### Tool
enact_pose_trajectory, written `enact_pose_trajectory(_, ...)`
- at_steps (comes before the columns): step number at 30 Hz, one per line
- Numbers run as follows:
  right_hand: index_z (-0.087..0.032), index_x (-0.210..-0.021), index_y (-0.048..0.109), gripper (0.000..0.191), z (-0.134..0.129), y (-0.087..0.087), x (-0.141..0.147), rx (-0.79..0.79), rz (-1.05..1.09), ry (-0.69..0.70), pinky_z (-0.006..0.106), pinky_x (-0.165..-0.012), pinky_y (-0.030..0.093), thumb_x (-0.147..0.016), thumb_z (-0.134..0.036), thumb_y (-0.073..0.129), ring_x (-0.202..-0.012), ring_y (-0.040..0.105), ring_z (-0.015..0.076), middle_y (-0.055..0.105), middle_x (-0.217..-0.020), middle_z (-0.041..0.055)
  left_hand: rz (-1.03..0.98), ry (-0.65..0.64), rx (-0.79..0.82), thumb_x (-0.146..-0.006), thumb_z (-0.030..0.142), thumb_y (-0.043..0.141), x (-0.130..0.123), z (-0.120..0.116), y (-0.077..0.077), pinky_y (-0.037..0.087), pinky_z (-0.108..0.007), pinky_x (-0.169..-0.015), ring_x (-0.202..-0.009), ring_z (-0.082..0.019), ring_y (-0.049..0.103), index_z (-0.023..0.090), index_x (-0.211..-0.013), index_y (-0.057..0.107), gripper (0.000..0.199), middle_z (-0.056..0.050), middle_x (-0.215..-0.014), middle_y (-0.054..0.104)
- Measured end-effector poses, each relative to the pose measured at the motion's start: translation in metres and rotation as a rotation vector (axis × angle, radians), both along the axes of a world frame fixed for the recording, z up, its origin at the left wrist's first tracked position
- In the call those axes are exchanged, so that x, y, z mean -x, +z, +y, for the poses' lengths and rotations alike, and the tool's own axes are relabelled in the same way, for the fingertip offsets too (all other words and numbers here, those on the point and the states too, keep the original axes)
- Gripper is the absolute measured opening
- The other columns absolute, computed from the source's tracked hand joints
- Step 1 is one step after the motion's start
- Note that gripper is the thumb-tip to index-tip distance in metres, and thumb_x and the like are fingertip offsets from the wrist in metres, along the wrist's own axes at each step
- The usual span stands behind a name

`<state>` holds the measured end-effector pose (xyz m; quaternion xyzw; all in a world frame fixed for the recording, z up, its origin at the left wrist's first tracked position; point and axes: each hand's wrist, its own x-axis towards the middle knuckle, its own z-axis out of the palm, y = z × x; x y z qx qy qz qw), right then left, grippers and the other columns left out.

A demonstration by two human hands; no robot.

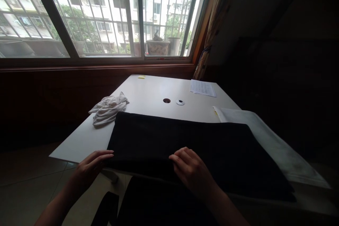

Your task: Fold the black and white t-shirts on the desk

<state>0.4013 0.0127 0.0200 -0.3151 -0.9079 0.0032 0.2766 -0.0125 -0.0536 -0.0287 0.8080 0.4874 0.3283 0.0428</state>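
A large piece of black cloth lies spread in a long flat shape along the near side of the white table. Whether it is a garment cannot be made out in the dark. My left hand grips the cloth's near left corner, with the thumb hidden beneath. Farther right, my right hand pinches the near edge of the same cloth between bent fingers. The near edge between my hands looks slightly raised. Beyond my left hand, a crumpled white cloth touches or nearly touches the black one's left side.
A pale sheet of fabric hangs over the table's right side. Papers and a yellow slip lie toward the back. A cable hole sits beside its loose round cover. A dark chair stands close below.
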Motion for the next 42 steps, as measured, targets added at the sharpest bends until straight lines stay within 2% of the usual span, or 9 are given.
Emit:
enact_pose_trajectory(6,-0.019,-0.118,0.064,0.034,-0.008,0.013,-0.008,0.025,-0.102,0.051,0.038,-0.088,0.050,-0.093,-0.002,0.048,-0.091,0.059,0.0194,0.065,-0.101,0.0056,0.023,-0.021,-0.007,-0.100,0.021,0.051,0.004,-0.009,0.002,0.059,-0.030,-0.093,-0.114,-0.020,0.068,0.029,-0.131,0.061,0.033,-0.006,-0.126,0.068)
enact_pose_trajectory(13,-0.024,-0.120,0.064,0.039,-0.017,0.000,-0.016,0.103,-0.207,0.019,0.039,-0.089,0.054,-0.087,-0.005,0.056,-0.092,0.063,0.0203,0.067,-0.101,0.0032,0.173,-0.028,-0.022,-0.099,0.020,0.052,0.012,-0.013,0.001,0.059,-0.033,-0.092,-0.117,-0.021,0.065,0.031,-0.130,0.062,0.035,-0.005,-0.128,0.068)
enact_pose_trajectory(17,-0.024,-0.124,0.061,0.046,-0.016,-0.010,-0.070,0.058,-0.217,-0.088,0.040,-0.089,0.055,-0.083,-0.006,0.054,-0.102,0.063,0.0229,0.066,-0.112,0.0065,0.194,-0.034,-0.035,-0.098,0.021,0.055,0.014,-0.011,0.000,0.058,-0.033,-0.092,-0.116,-0.021,0.066,0.031,-0.130,0.062,0.034,-0.005,-0.127,0.068)
enact_pose_trajectory(24,-0.025,-0.122,0.062,0.035,-0.030,-0.037,-0.220,-0.101,-0.325,-0.417,0.038,-0.088,0.054,-0.088,-0.024,0.055,-0.106,0.064,0.0235,0.066,-0.117,0.0069,0.208,-0.037,-0.031,-0.092,0.030,0.066,0.008,-0.005,0.003,0.059,-0.030,-0.092,-0.112,-0.022,0.067,0.032,-0.127,0.063,0.036,-0.004,-0.123,0.070)
enact_pose_trajectory(29,-0.022,-0.108,0.068,0.026,-0.046,-0.054,-0.304,-0.170,-0.358,-0.547,0.038,-0.083,0.053,-0.088,-0.031,0.054,-0.101,0.065,0.0254,0.069,-0.109,0.0082,0.160,-0.042,-0.023,-0.096,0.031,0.058,-0.002,-0.004,0.016,0.061,-0.027,-0.086,-0.104,-0.021,0.071,0.035,-0.130,0.062,0.034,-0.003,-0.117,0.072)
enact_pose_trajectory(31,-0.023,-0.102,0.070,0.023,-0.051,-0.057,-0.321,-0.186,-0.369,-0.572,0.038,-0.082,0.052,-0.090,-0.031,0.052,-0.098,0.066,0.0254,0.070,-0.105,0.0076,0.148,-0.034,-0.026,-0.097,0.031,0.055,-0.005,-0.004,0.021,0.061,-0.026,-0.083,-0.101,-0.020,0.072,0.036,-0.129,0.063,0.033,-0.002,-0.115,0.072)
enact_pose_trajectory(34,-0.022,-0.099,0.071,0.023,-0.055,-0.057,-0.329,-0.222,-0.364,-0.602,0.038,-0.082,0.050,-0.092,-0.031,0.050,-0.094,0.066,0.0241,0.071,-0.102,0.0068,0.148,-0.036,-0.043,-0.097,0.031,0.054,-0.007,-0.003,0.023,0.062,-0.024,-0.081,-0.099,-0.019,0.072,0.037,-0.129,0.062,0.034,-0.001,-0.114,0.072)
enact_pose_trajectory(39,-0.023,-0.124,0.066,0.033,-0.054,-0.048,-0.322,-0.209,-0.356,-0.638,0.034,-0.082,0.050,-0.096,-0.035,0.051,-0.101,0.064,0.0221,0.068,-0.116,0.0068,0.158,-0.036,-0.058,-0.095,0.029,0.056,-0.001,-0.001,0.011,0.063,-0.026,-0.082,-0.101,-0.019,0.072,0.039,-0.132,0.059,0.039,0.000,-0.118,0.071)
enact_pose_trajectory(42,-0.023,-0.123,0.067,0.034,-0.052,-0.043,-0.324,-0.196,-0.361,-0.643,0.036,-0.085,0.051,-0.095,-0.034,0.049,-0.104,0.063,0.0233,0.067,-0.119,0.0079,0.159,-0.029,-0.087,-0.095,0.029,0.053,0.003,-0.001,0.002,0.063,-0.025,-0.080,-0.101,-0.020,0.072,0.038,-0.131,0.060,0.038,0.000,-0.118,0.071)
